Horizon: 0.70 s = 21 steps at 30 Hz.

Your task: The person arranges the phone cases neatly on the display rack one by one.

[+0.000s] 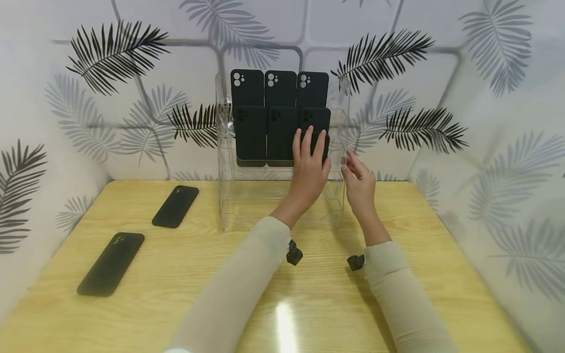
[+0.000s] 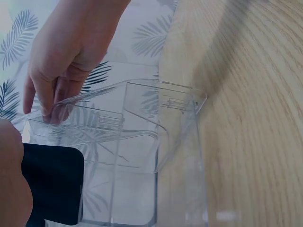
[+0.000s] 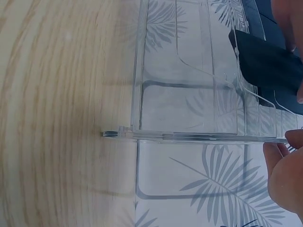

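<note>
A clear plastic display rack [image 1: 282, 189] stands upright at the table's far side, holding black phone cases in tiers. Three stand in the top tier, among them a phone case [image 1: 247, 88] at left, with more in the tier below. My left hand [image 1: 304, 171] holds a phone case [image 3: 267, 61] at the right end of the lower tier, fingers over its face and thumb by its edge. That case leans out in front of the others in the right wrist view. My right hand [image 1: 359, 184] pinches the rack's right side panel [image 3: 203, 137] between thumb and fingers.
Two more black phone cases lie on the left of the wooden table [image 1: 322, 294]: a farther case [image 1: 175, 206] and a nearer case [image 1: 110, 264]. Behind the rack rises a wall [image 1: 185, 73] with leaf patterns; another wall [image 1: 507, 162] borders the right side.
</note>
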Available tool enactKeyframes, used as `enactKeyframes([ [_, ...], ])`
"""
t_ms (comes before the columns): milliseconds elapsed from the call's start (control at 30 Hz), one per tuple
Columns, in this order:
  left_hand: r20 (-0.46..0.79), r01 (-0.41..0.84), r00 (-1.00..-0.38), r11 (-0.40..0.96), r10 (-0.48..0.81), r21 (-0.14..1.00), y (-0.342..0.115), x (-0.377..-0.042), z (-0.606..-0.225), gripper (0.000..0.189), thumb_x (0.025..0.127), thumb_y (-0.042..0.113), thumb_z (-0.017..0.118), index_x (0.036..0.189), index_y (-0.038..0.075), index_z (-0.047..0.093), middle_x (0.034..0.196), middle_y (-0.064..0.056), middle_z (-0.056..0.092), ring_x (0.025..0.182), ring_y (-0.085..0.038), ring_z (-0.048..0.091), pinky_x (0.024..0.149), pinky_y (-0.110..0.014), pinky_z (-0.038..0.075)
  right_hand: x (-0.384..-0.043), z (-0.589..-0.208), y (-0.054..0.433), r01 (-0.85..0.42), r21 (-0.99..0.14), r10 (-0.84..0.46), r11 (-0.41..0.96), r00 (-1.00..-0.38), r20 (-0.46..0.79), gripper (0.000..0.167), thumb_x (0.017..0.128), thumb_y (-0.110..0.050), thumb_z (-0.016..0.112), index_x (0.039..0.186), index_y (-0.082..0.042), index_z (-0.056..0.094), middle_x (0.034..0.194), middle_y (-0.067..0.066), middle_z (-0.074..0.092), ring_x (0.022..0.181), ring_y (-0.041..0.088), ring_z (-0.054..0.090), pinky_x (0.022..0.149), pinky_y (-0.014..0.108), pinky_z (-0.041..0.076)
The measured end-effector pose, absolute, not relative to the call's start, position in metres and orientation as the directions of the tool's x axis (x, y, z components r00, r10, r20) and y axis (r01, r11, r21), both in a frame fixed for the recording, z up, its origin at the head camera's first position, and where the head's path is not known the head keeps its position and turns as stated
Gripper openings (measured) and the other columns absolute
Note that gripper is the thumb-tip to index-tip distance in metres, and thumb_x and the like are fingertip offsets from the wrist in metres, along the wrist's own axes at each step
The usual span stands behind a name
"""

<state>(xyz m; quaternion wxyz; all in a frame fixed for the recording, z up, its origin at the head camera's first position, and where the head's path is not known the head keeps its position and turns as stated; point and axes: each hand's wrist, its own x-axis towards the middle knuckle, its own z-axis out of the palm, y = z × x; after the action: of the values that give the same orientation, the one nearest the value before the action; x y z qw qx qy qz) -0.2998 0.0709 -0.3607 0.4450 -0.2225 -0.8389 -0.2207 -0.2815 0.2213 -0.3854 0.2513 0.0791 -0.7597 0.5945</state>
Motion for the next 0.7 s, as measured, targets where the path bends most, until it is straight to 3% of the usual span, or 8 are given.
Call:
enactKeyframes([
  [300,0.856,0.502,-0.484,0.859,0.179,0.104,0.079,-0.303,-0.377,0.058,0.098,0.024,0.068,0.149,0.006,0.048,0.155,-0.022,0.037,0.147,-0.043,0.029,0.126,-0.047,0.018,-0.276,-0.378,0.217,-0.399,-0.874,0.187,0.276,-0.87,0.456,0.047,0.102,-0.01,0.058,0.149,-0.016,0.053,0.14,0.016,0.059,0.129,0.027,0.057,0.108,0.033,0.048],
  [700,0.822,0.356,-0.559,0.927,0.114,0.114,0.085,-0.298,-0.384,0.061,0.099,0.031,0.066,0.152,0.011,0.044,0.156,-0.018,0.036,0.146,-0.041,0.027,0.122,-0.048,0.029,-0.254,-0.359,0.207,-0.405,-0.859,0.168,0.313,-0.867,0.47,0.046,0.102,-0.004,0.057,0.148,-0.009,0.052,0.138,0.024,0.058,0.128,0.034,0.058,0.108,0.041,0.048],
])
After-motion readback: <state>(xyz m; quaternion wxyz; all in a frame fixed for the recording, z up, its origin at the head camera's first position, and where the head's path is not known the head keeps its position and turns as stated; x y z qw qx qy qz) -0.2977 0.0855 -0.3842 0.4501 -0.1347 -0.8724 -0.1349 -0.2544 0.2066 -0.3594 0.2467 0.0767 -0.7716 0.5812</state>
